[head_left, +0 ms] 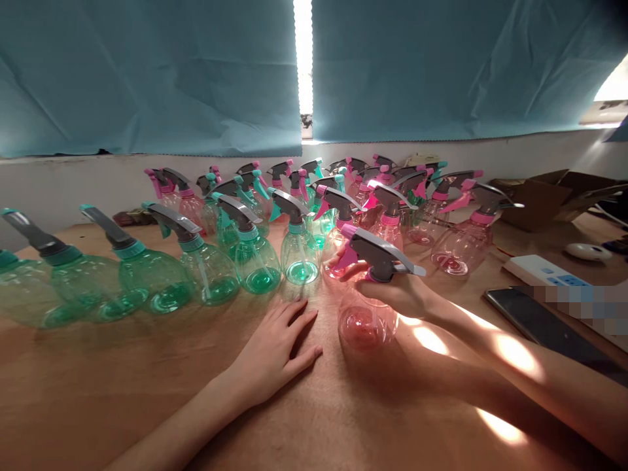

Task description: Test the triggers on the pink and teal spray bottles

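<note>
A clear pink spray bottle [366, 324] with a grey and pink trigger head is in the grip of my right hand [387, 291], whose fingers wrap round its neck. The bottle leans slightly, and I cannot tell whether its base touches the table. My left hand [277, 343] lies flat on the wooden table [314, 418], fingers spread, holding nothing. Just beyond its fingertips stands a green spray bottle [258, 265]. Another green spray bottle [300, 255] is close by, with a straw visible inside. Behind my right hand is a further pink spray bottle [461, 245].
Several green bottles curve along the left, and many mixed bottles crowd the back. To the right lie a black phone [534, 320], a white power strip [544, 268], a white mouse [587, 252] and an open cardboard box [544, 199]. Blue curtains [147, 72] hang behind.
</note>
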Demonstrator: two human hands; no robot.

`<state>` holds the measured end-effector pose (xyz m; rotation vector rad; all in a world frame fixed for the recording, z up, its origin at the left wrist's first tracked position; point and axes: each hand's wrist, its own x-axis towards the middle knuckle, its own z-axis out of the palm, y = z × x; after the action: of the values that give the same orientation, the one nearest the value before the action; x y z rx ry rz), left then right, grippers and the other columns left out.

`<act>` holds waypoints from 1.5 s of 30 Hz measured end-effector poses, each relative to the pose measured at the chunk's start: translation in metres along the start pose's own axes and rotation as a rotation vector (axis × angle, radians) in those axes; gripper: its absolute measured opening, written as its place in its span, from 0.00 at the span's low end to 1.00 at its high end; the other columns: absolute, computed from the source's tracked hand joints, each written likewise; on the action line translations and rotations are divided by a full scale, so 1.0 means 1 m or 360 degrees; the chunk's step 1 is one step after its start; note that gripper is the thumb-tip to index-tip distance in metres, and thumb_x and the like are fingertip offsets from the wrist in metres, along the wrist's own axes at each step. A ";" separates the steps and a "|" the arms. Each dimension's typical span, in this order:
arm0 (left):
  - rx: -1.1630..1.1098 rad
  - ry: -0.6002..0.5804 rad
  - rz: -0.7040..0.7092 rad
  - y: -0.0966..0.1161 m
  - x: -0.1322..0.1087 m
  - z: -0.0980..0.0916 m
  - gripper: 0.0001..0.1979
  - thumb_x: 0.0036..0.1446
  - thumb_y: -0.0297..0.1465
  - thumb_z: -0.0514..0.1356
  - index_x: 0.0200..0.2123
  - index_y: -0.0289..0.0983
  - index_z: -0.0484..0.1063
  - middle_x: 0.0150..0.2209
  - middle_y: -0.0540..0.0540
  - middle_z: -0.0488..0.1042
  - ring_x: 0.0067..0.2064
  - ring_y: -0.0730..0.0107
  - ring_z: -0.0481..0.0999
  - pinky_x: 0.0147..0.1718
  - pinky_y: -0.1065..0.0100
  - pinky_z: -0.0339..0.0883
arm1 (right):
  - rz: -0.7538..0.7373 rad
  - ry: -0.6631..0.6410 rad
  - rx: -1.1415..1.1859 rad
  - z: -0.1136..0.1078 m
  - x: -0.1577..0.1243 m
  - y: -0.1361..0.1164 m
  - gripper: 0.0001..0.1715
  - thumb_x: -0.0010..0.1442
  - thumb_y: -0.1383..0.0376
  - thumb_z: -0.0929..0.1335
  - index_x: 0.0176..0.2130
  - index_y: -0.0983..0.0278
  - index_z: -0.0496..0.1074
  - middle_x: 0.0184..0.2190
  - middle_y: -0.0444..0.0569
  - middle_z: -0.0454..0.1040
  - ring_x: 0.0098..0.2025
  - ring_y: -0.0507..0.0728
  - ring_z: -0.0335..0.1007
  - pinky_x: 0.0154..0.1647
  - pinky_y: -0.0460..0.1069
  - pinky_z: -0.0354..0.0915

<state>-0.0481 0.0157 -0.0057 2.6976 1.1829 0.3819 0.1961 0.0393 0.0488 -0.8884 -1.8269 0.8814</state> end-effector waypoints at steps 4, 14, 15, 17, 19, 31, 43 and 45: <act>0.0009 -0.0009 -0.0003 0.000 0.000 0.000 0.26 0.65 0.45 0.53 0.61 0.40 0.62 0.63 0.39 0.61 0.62 0.50 0.59 0.61 0.47 0.52 | -0.0002 0.0011 0.0023 -0.001 0.000 0.005 0.19 0.48 0.74 0.66 0.40 0.60 0.73 0.37 0.48 0.77 0.40 0.60 0.74 0.37 0.54 0.71; -0.0007 0.0014 0.0005 -0.001 0.000 0.001 0.26 0.64 0.45 0.53 0.61 0.39 0.63 0.62 0.39 0.61 0.62 0.49 0.60 0.60 0.48 0.53 | -0.0011 -0.0055 0.0111 0.000 0.000 0.004 0.35 0.48 0.74 0.65 0.55 0.57 0.67 0.47 0.49 0.76 0.45 0.62 0.75 0.40 0.56 0.73; -0.0005 0.0012 0.0004 -0.001 0.000 0.001 0.26 0.64 0.45 0.53 0.61 0.38 0.63 0.62 0.38 0.61 0.62 0.49 0.60 0.60 0.48 0.54 | -0.0032 -0.0067 0.0124 0.000 0.000 0.003 0.36 0.48 0.75 0.64 0.56 0.56 0.66 0.50 0.49 0.74 0.46 0.61 0.75 0.42 0.57 0.73; 0.0000 0.0010 0.0004 -0.001 0.000 0.001 0.26 0.65 0.45 0.53 0.61 0.39 0.62 0.62 0.39 0.61 0.62 0.49 0.60 0.60 0.47 0.53 | -0.0075 -0.0078 0.0149 0.001 0.002 0.001 0.37 0.48 0.75 0.64 0.57 0.56 0.65 0.53 0.49 0.72 0.49 0.61 0.73 0.46 0.57 0.72; 0.0006 0.0014 0.0006 -0.001 0.000 0.001 0.26 0.65 0.45 0.53 0.61 0.39 0.63 0.62 0.39 0.62 0.62 0.49 0.60 0.61 0.47 0.53 | -0.0109 -0.0080 0.0168 0.002 0.003 -0.001 0.36 0.48 0.74 0.64 0.56 0.56 0.66 0.55 0.49 0.71 0.54 0.61 0.70 0.49 0.56 0.71; -0.0012 0.0022 0.0001 -0.002 0.000 0.002 0.26 0.64 0.45 0.54 0.61 0.40 0.62 0.62 0.39 0.62 0.62 0.49 0.60 0.60 0.47 0.54 | -0.0154 -0.0118 0.0186 0.000 0.004 -0.004 0.37 0.49 0.78 0.62 0.56 0.56 0.68 0.51 0.47 0.74 0.55 0.59 0.69 0.53 0.56 0.70; -0.0014 0.0010 -0.0008 -0.002 0.000 0.002 0.26 0.64 0.45 0.54 0.61 0.41 0.62 0.63 0.40 0.61 0.62 0.49 0.60 0.60 0.46 0.52 | -0.0105 -0.0076 0.0167 0.000 0.002 -0.003 0.33 0.51 0.75 0.64 0.56 0.58 0.69 0.56 0.48 0.70 0.48 0.57 0.72 0.50 0.54 0.70; -0.0016 0.0012 -0.0008 -0.002 0.000 0.002 0.26 0.64 0.45 0.54 0.61 0.41 0.62 0.63 0.40 0.61 0.62 0.49 0.59 0.61 0.46 0.51 | -0.0094 -0.0057 0.0160 0.001 0.002 -0.002 0.34 0.52 0.74 0.64 0.57 0.58 0.67 0.55 0.48 0.72 0.48 0.57 0.72 0.49 0.54 0.71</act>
<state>-0.0487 0.0167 -0.0078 2.6861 1.1863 0.3966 0.1940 0.0397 0.0512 -0.7563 -1.8136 0.9485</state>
